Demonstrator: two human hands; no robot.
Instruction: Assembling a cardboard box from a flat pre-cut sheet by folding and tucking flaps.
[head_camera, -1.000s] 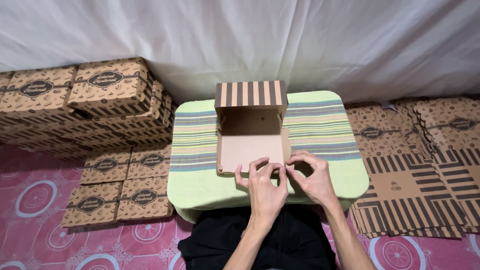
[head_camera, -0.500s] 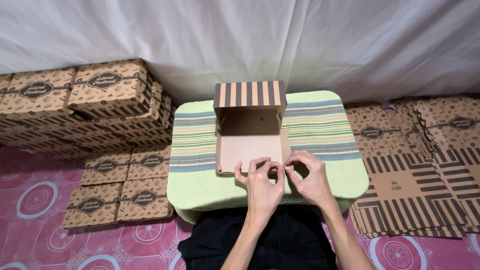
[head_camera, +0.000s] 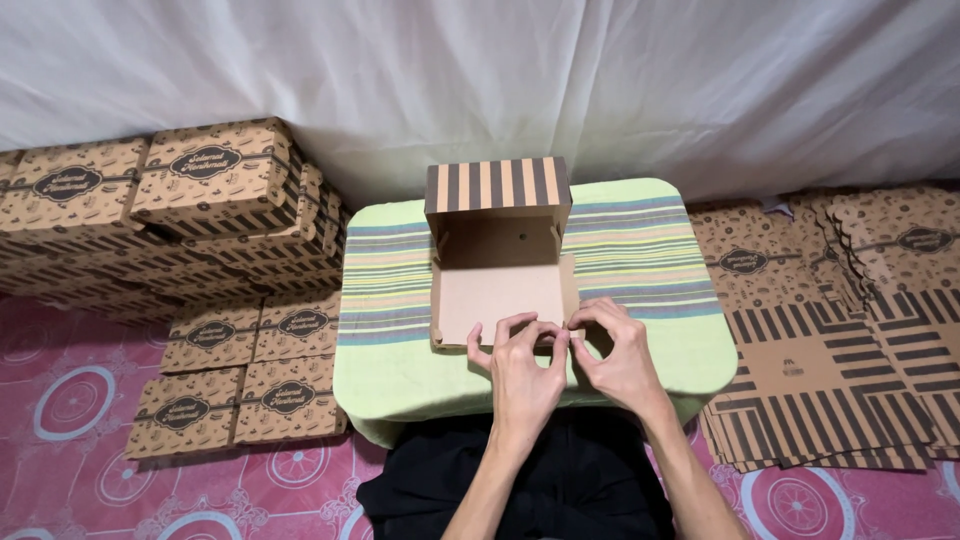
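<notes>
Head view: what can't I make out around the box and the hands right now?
- Near edge of the open cardboard box: covered by the left hand and right hand, so the flap there and each hand's grip on it stay unseen.
- Table under the striped cloth: fully draped.
- Flat box blanks: cut off by the right frame edge.
- Finished boxes: stack runs past the left edge.

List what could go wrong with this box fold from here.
1. Both the left hand and right hand pinch the near edge of the half-folded cardboard box; uneven pressure could crease or tear that flap.
2. The box sits near the front edge of the striped cloth, so a push might slide it.
3. The upright striped lid could perhaps tip forward onto the fingers.
</notes>
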